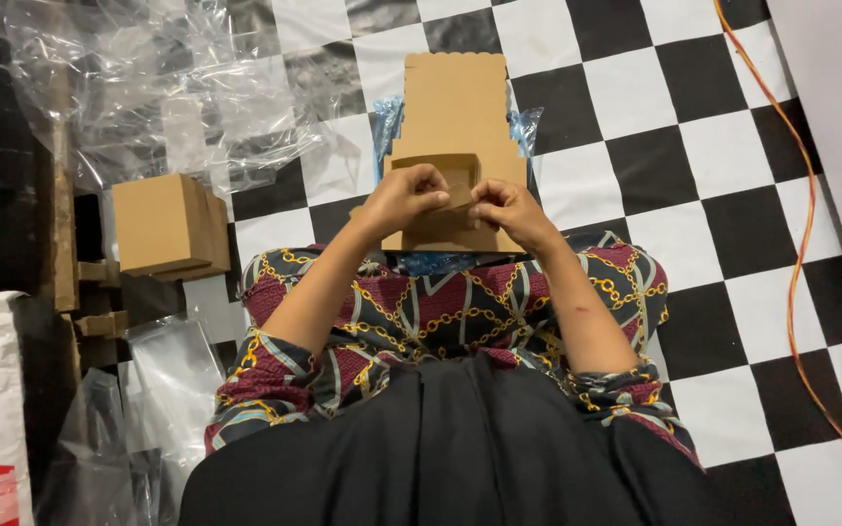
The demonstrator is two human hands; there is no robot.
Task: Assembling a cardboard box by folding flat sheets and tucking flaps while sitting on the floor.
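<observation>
left hand [403,195] pinching near flap of flat cardboard box blank [455,107] | right hand [505,206] gripping same flap beside it | blank on lap, long axis running far, over checkered floor [694,146]

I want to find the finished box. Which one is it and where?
Start at the black-and-white checkered floor and go to its left edge, below the crinkly clear plastic sheet. The closed cardboard box sits there, away from both hands. Unlike the flat, half-folded cardboard piece being handled, it is a shut cube.
</observation>
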